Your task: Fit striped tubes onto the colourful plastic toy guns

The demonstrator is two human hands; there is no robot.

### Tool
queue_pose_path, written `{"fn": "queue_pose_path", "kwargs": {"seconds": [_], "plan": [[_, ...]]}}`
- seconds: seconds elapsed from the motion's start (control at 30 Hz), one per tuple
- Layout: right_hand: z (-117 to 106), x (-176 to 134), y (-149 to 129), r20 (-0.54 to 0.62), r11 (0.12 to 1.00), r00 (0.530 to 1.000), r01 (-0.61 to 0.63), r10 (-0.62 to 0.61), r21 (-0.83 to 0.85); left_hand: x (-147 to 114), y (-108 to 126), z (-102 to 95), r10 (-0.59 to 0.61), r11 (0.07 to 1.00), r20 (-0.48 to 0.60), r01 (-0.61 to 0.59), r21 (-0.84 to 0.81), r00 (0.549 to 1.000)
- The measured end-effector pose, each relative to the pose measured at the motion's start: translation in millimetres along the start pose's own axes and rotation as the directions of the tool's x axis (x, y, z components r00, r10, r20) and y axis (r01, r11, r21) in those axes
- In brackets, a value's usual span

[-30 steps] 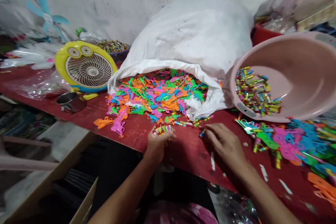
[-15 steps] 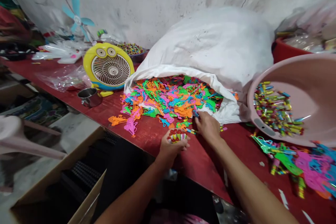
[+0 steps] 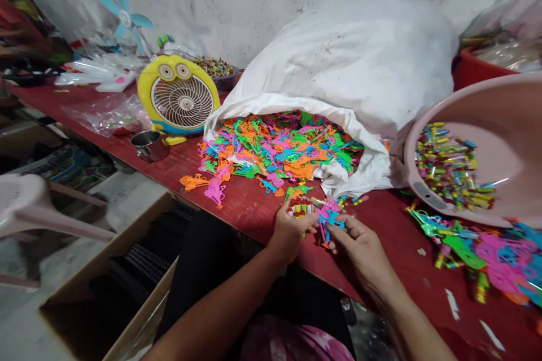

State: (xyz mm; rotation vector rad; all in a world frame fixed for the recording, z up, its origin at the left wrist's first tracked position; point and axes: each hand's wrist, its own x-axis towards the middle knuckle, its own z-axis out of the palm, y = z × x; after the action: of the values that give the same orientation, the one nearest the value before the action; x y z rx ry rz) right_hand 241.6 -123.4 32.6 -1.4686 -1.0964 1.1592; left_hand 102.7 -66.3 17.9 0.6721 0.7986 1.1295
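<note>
My left hand (image 3: 286, 237) is closed around a bundle of small tubes (image 3: 300, 210) with red and yellow ends. Against its thumb, my right hand (image 3: 363, 245) pinches flat plastic pieces (image 3: 328, 216) in pink, blue and orange; their exact kind is hard to make out. Both hands are close together over the front edge of the red table (image 3: 249, 220). Just beyond them, a heap of bright plastic pieces (image 3: 279, 149) spills from the mouth of a big white sack (image 3: 359, 56).
At right, a tilted pink basin (image 3: 520, 141) holds many small tubes, with a pile of plastic pieces and tubes (image 3: 495, 265) before it. A yellow fan (image 3: 186, 102) and metal cup (image 3: 149, 146) stand left. Below are an open cardboard box (image 3: 144, 299) and plastic stool (image 3: 25, 203).
My right hand has drawn back from the sack's mouth to my left hand, now with plastic pieces in its fingers. My left hand, still around the tubes, has shifted slightly right.
</note>
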Motion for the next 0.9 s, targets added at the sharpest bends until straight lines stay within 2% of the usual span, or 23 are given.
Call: {"fn": "queue_pose_path", "kwargs": {"seconds": [0.1,0.17,0.2,0.27,0.33,0.4,0.5,0.63,0.7,0.77,0.9], "plan": [[-3.4,-10.0,-3.2,0.015,0.992,0.998,0.069,-0.068,-0.104,0.2,-2.5,-1.5,-0.009,1.000,0.043,0.009,0.011,0.999],[-12.4,-13.4,-6.1,-0.016,0.926,0.971,0.223,-0.240,-0.306,0.5,-3.2,-4.3,-0.031,1.000,0.084,0.031,0.001,0.996],[-17.8,-14.0,-7.0,0.001,0.841,0.933,0.325,-0.360,-0.432,0.4,-3.4,-5.2,-0.044,0.999,0.102,0.044,-0.001,0.994],[-28.0,-13.2,-6.6,0.149,0.588,0.819,0.511,-0.554,-0.627,-0.4,-3.6,-5.3,-0.067,0.998,0.117,0.066,0.008,0.991],[-35.4,-10.9,-3.3,0.316,0.373,0.727,0.615,-0.610,-0.694,-1.3,-3.6,-3.5,-0.072,0.997,0.102,0.070,0.021,0.992],[-39.2,-8.7,1.9,0.374,0.250,0.687,0.629,-0.623,-0.736,-1.9,-3.5,-1.4,-0.069,0.997,0.094,0.067,0.025,0.993],[-40.1,-7.2,9.0,0.394,0.117,0.631,0.612,-0.668,-0.782,-1.9,-3.4,-0.9,-0.065,0.998,0.125,0.062,0.026,0.990],[-38.9,-6.4,10.5,0.431,0.013,0.547,0.629,-0.717,-0.777,-1.8,-5.1,-4.1,-0.063,0.998,0.162,0.058,0.035,0.985],[-39.6,-5.3,8.8,0.435,-0.011,0.528,0.626,-0.730,-0.779,-2.2,-6.4,-5.3,-0.059,0.998,0.175,0.052,0.045,0.983],[-41.7,-3.8,8.1,0.435,-0.030,0.532,0.609,-0.726,-0.793,-2.7,-7.0,-5.3,-0.051,0.998,0.187,0.043,0.048,0.981],[-49.3,-3.3,13.9,0.413,-0.028,0.601,0.544,-0.684,-0.839,-3.8,-4.8,-2.7,-0.065,0.998,0.121,0.061,0.033,0.991]]}}
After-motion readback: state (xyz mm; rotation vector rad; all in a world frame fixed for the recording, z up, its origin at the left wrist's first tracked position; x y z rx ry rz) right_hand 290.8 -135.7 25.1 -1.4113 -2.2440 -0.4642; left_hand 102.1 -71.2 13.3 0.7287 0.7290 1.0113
